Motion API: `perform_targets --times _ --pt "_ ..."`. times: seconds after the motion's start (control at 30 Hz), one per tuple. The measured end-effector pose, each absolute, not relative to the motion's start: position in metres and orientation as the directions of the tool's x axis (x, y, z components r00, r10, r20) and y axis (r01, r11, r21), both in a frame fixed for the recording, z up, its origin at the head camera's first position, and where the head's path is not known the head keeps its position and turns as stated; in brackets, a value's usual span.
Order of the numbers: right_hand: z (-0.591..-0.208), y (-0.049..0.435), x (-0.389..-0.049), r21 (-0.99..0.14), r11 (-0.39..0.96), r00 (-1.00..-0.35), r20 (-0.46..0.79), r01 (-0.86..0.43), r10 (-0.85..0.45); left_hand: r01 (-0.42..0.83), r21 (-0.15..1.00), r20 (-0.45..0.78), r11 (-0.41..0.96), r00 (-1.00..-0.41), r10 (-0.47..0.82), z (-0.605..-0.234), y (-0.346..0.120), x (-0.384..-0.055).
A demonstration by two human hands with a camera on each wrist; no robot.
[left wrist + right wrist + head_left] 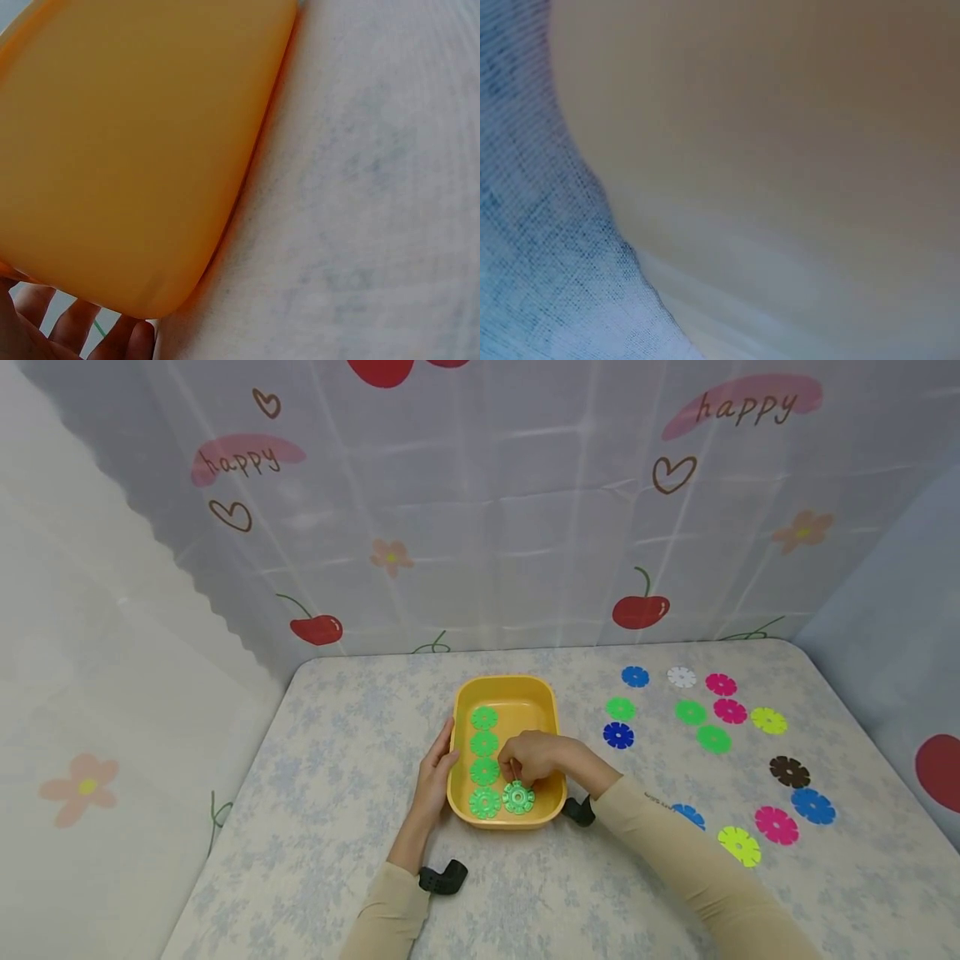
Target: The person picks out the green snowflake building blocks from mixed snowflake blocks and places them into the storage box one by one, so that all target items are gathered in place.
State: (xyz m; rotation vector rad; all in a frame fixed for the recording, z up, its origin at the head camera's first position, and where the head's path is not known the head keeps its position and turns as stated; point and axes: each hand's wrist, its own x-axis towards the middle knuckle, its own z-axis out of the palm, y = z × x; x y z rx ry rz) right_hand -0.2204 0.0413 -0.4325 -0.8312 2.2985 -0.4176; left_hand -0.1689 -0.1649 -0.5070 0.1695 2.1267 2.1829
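A yellow plastic tub (504,690) stands on the table, its outer wall filling much of the left wrist view. My left hand (432,777) holds the tub at its left side, thumb at the rim and fingers along the outside. In the left wrist view its fingers (73,324) show past the tub's edge. Inside, several green snowflake discs (484,743) lie in a column along the left. My right hand (531,757) reaches in over the right wall, fingers curled down, pinching a green snowflake disc (518,798) near the front. Its fingertips are partly hidden.
Loose snowflake discs lie on the right of the table: green (713,739), pink (776,825), yellow (739,846), blue (813,807), brown (790,772) and white (682,677). My right sleeve (690,843) partly covers a blue one. A printed curtain (495,527) hangs behind the table.
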Motion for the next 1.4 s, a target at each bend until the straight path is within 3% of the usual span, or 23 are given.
perform_targets --times 0.43,0.63,0.77,0.97,1.13,1.4 --pt "-0.425 0.043 -0.220 -0.516 0.733 -0.591 -0.447 -0.443 -0.671 0.085 0.996 0.085 -0.003 -0.985 0.153 -0.509 -0.166 -0.167" --pt "-0.405 0.062 -0.216 -0.606 0.630 -0.613 -0.277 -0.486 -0.740 0.012 1.000 0.016 -0.029 -0.990 0.140 -0.507 -0.166 -0.166" --pt "-0.396 0.089 -0.209 -0.684 0.558 -0.669 -0.136 -0.470 -0.731 0.009 1.000 0.013 -0.029 -0.990 0.140 -0.507 -0.165 -0.167" --pt "-0.402 0.148 -0.197 -0.742 0.560 -0.820 -0.026 -0.368 -0.572 0.021 1.000 0.023 -0.016 -0.990 0.138 -0.506 -0.166 -0.169" --pt "-0.415 0.208 -0.195 -0.712 0.671 -0.940 -0.046 -0.207 -0.339 0.012 1.000 0.012 -0.001 -0.991 0.135 -0.504 -0.168 -0.170" --pt "-0.422 0.282 -0.194 -0.693 0.716 -0.985 -0.164 0.078 -0.052 -0.013 1.000 -0.009 -0.023 -0.988 0.156 -0.484 -0.164 -0.163"
